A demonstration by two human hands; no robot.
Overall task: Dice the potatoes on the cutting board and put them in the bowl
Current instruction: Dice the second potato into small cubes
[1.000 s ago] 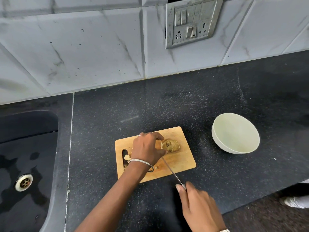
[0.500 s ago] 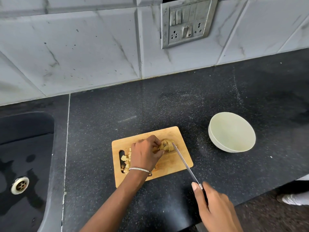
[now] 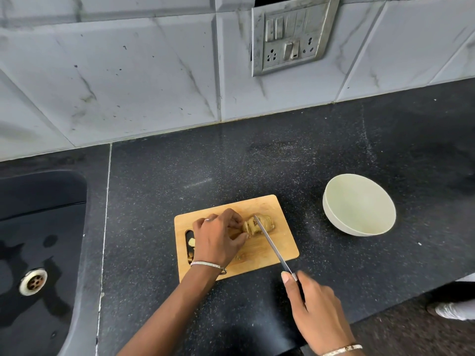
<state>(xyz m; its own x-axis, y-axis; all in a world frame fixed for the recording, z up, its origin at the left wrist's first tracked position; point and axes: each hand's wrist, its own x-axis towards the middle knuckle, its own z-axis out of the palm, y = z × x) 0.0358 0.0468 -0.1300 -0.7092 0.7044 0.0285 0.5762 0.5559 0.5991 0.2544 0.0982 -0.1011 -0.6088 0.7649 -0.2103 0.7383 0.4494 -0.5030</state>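
Left hand (image 3: 218, 237) lies on the cutting board (image 3: 281, 208), just below the middle of the frame, fingers curled over the left end of the potato (image 3: 264, 223) and pinning it to the wood. Right hand (image 3: 313, 307), at lower right of centre, grips the knife (image 3: 270, 242) by its handle, with the forefinger laid along the back of the blade. The blade runs up and to the left from that hand, and its tip rests on top of the potato, just right of the left hand's fingertips. How deep the edge has entered the potato cannot be told.

The potato sits on the upper middle of the board and shows cut faces on the side toward the left hand. A few diced pieces (image 3: 191, 242) lie at the board's left end, at the handle slot, partly hidden by the left hand.

The board lies on the dark speckled counter (image 3: 257, 163). The bowl (image 3: 331, 214), pale green, stands upright on the counter to the right of the board, apart from it.

Each wrist bears a thin bracelet: left (image 3: 208, 264), right (image 3: 341, 350). A black sink (image 3: 38, 201) with a metal drain (image 3: 33, 281) occupies the left edge of the frame. A switch plate (image 3: 290, 37) is set in the grey tiled wall (image 3: 128, 73) at the top. A light shoe (image 3: 452, 310) shows on the floor at lower right.
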